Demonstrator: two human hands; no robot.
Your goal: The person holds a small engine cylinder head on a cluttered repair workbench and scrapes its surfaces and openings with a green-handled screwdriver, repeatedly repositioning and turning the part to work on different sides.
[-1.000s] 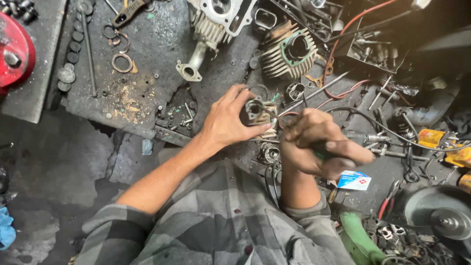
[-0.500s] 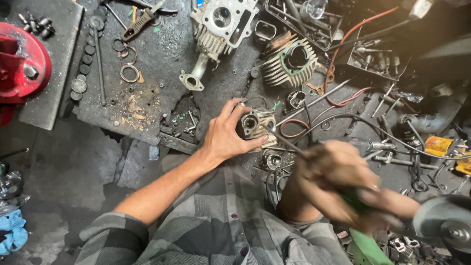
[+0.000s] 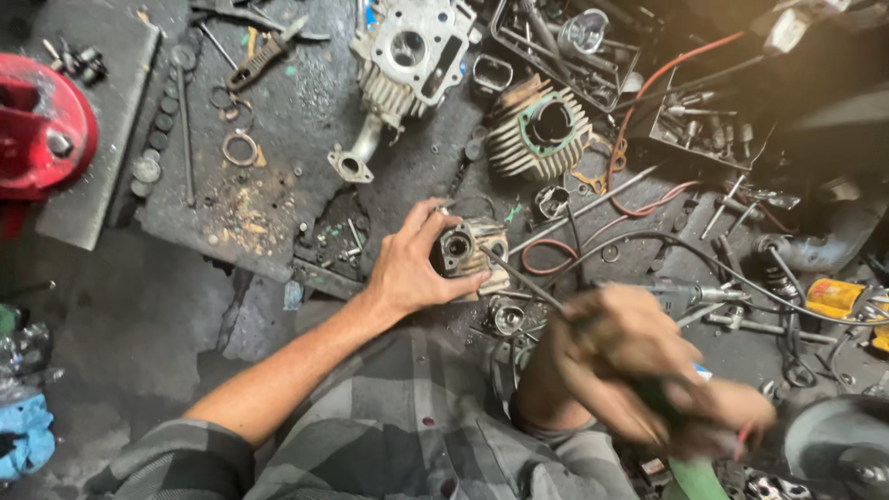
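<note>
Presently, in the head view, the left hand (image 3: 412, 268) is closed around a small metal engine part (image 3: 466, 250) with a round bore facing up, fingers over its far side and thumb along its near edge; the part rests on the dark, oily surface (image 3: 278, 167) near the middle of the scene. The right hand (image 3: 630, 356) is blurred and clenched about the green handle of a long screwdriver (image 3: 532, 282), whose thin shaft slants up and left with its tip touching the held part. Just beside that part, nearer the person, lies a smaller round fitting (image 3: 507, 317). Farther off stand a finned cylinder (image 3: 540, 130) and a pale cylinder head (image 3: 412, 56). A red round casing (image 3: 42, 130) sits at the left edge, and loose rings (image 3: 239, 148) lie near it.
</note>
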